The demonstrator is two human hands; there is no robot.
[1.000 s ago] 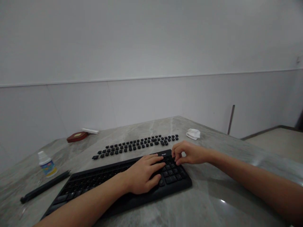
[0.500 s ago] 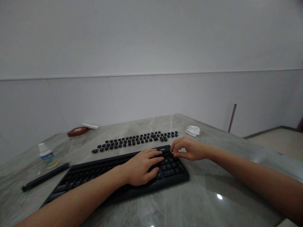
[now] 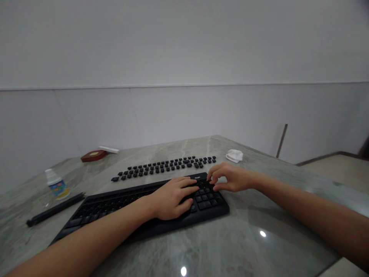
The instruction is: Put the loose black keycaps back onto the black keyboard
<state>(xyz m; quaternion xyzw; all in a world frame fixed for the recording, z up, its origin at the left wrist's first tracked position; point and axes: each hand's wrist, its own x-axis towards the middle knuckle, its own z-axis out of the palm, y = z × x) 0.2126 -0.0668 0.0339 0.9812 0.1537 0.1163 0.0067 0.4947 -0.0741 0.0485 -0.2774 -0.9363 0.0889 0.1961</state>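
A black keyboard [image 3: 115, 202] lies slantwise on the grey marble table [image 3: 236, 242]. My left hand [image 3: 173, 198] rests flat on its right part, fingers stretched over the keys and holding nothing. My right hand [image 3: 230, 177] hovers at the keyboard's far right corner above the number pad. Its fingertips are bent together in a pinch, and whatever is between them is hidden. Behind the keyboard, several loose black keycaps [image 3: 164, 166] lie set out in rows.
A crumpled white cloth [image 3: 235, 155] lies at the back right. On the left are a small white bottle [image 3: 56, 185] and a long black bar [image 3: 54, 209]. A flat red box [image 3: 93, 155] and a white strip [image 3: 108, 149] sit by the wall.
Both hands stay on the keyboard's right end. My right hand's fingertips have shifted slightly over the number pad corner. The view has tipped a little.
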